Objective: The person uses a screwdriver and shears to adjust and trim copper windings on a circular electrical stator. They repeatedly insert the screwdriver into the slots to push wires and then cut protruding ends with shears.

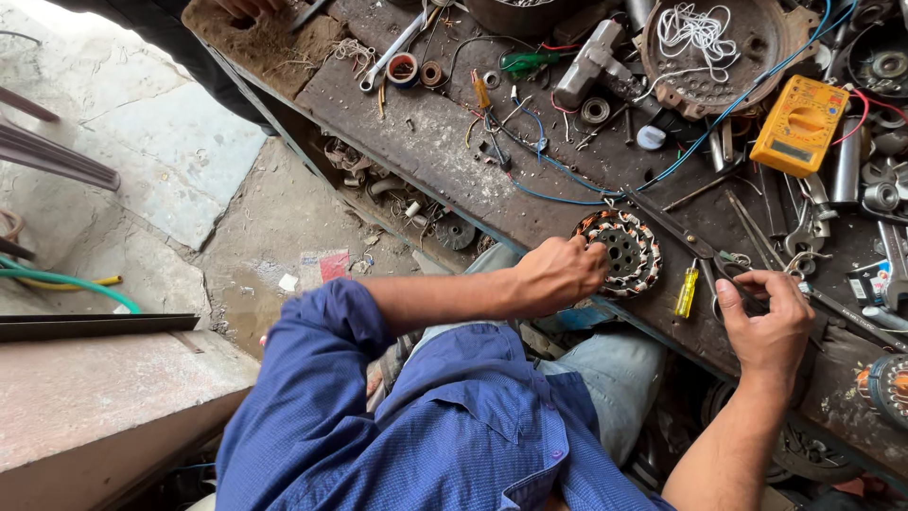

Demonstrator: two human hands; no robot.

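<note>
My left hand (558, 274) grips the near rim of a round motor stator (632, 248) with copper and black windings, which lies on the rusty metal workbench (426, 142). My right hand (771, 322) rests further right on the bench, its fingers curled over the handle end of long dark scissors (676, 227) that point toward the stator. A small yellow screwdriver (686, 290) lies between my two hands. Blue sleeves cover my upper arms.
A yellow multimeter (799, 123), blue wires (567, 180), spanners (392, 47), tape rolls (404, 69), a round metal housing holding white string (714, 43) and bearings crowd the bench. Another person's hand (246, 8) rests at the top left corner. A concrete floor lies to the left.
</note>
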